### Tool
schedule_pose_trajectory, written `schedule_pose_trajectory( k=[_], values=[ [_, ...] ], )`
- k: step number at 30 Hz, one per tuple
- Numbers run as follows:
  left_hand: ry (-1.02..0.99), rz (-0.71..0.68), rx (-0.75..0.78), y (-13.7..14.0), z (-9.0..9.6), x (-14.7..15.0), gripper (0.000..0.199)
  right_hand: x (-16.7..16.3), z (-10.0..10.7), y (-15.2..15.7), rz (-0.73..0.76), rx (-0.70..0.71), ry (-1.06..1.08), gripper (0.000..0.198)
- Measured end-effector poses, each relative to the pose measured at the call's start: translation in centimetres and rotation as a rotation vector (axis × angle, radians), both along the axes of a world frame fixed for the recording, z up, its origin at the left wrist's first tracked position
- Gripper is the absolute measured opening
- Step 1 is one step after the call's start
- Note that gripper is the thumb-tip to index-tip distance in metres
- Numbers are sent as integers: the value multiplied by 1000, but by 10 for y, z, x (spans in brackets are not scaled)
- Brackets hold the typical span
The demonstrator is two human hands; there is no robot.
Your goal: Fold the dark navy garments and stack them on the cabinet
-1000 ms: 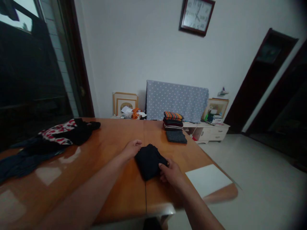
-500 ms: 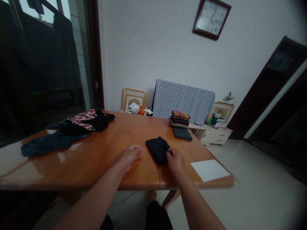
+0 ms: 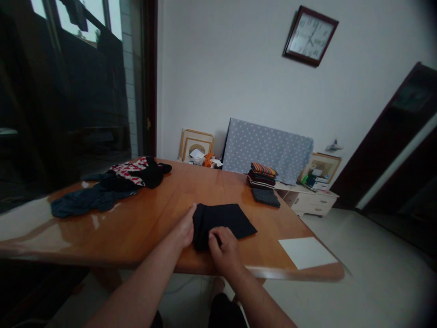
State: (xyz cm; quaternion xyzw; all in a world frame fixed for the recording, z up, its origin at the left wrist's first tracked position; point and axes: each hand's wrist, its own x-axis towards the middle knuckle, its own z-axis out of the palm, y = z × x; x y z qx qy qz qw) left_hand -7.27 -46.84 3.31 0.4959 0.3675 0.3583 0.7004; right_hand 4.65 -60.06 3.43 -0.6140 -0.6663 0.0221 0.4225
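Observation:
A dark navy folded garment [image 3: 230,218] lies near the front of the wooden table, opened out to the right, with a bunched or folded strip at its left end. My left hand [image 3: 187,228] grips that left edge, thumb on top; its other fingers are mostly hidden. Curled over the front part of the cloth is my right hand [image 3: 225,250], its fingers closed on the fabric near the fold. Which kind of garment this is, I cannot tell.
Loose clothes, a red-patterned black piece [image 3: 136,173] and blue jeans-like cloth [image 3: 90,200], lie left. Back right stand a folded clothes stack [image 3: 262,175] and a dark grey folded piece [image 3: 266,197]. A white sheet [image 3: 307,252] lies near the table's [image 3: 191,182] right corner.
The dark garment has been spread wider and turned to the right. My left hand, empty before, has come onto its left edge. My right hand has moved left and nearer to me.

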Motion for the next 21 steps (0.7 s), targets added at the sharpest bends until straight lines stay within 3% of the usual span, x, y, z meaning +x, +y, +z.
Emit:
schedule_pose_trajectory(
  k=[3, 5, 8, 12, 17, 21],
  values=[
    [-66, -48, -110, -3, 3, 0, 77, 19, -7, 8, -174, 38, 35, 29],
    [-98, 1, -85, -4, 3, 2, 70, 27, -10, 11, -200, -13, -11, 35],
    [-84, 128, 30, -6, 1, 8, 59, 28, -12, 10, -165, -174, -133, 41],
    [59, 258, 151, -4, -1, 15, 62, 17, -7, 5, -23, -303, -218, 44],
    [169, 304, 259, 20, -1, -1, 69, 15, -3, 7, 113, -296, -114, 48],
    [293, 394, 357, 49, 0, -30, 68, 31, -9, 18, 11, -216, -11, 38]
  ],
)
